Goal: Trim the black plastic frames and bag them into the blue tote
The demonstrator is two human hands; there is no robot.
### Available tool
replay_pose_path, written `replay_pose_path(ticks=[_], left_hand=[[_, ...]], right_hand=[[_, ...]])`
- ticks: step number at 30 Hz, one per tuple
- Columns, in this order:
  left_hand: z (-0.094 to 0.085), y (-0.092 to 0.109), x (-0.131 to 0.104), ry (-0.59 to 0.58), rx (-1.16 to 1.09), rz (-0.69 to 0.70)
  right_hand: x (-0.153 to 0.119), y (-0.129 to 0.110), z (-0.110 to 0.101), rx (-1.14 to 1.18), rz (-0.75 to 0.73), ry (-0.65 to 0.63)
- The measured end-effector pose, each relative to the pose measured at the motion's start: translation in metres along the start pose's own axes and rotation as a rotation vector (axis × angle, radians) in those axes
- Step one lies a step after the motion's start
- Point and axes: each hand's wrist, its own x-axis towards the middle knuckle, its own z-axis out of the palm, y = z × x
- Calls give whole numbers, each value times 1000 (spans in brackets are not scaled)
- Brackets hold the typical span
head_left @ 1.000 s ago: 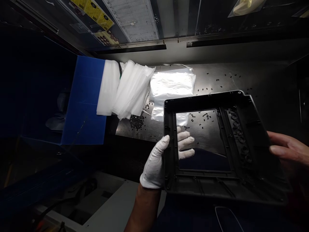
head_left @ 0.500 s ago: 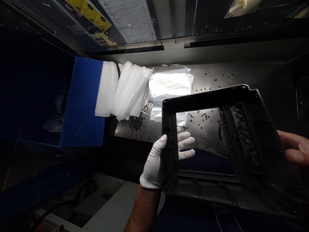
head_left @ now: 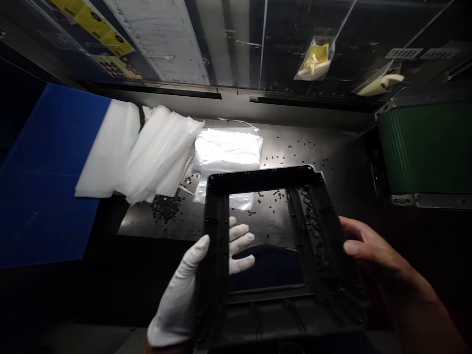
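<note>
A black plastic frame (head_left: pixel 265 314) with a large rectangular opening is held up in front of me, its ribbed inner side facing me. My left hand (head_left: pixel 180 290), in a white glove, grips its left side, thumb on the near face and fingers showing through the opening. My bare right hand (head_left: pixel 372 250) holds the right side, thumb on the edge and the other fingers partly hidden behind. A column of round holes runs down the frame's right part. Behind the frame, shiny plastic bags (head_left: pixel 228 147) lie on the metal table (head_left: pixel 287 140).
White foam sheets (head_left: pixel 158 152) lie at the left by a blue panel (head_left: pixel 47 172). Small black pieces (head_left: pixel 165 206) are piled and scattered over the table. A green conveyor belt (head_left: pixel 427 147) stands at the right. Small bags (head_left: pixel 315 61) hang on the back panel.
The view has shifted right, bringing the green belt into sight. The frame and both hands now appear lower and further left, and more of my right hand shows. Both hands still hold the frame.
</note>
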Motion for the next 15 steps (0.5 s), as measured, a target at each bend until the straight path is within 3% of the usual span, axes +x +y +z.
replay_pose_path(ticks=[5, 11, 15], left_hand=[[4, 5, -5, 77, 46, -36], [9, 4, -2, 203, 81, -76], [-1, 0, 8, 224, 55, -127]], right_hand=[[19, 8, -15, 108, -4, -212], [32, 34, -24, 174, 13, -289], [40, 43, -27, 223, 68, -318]])
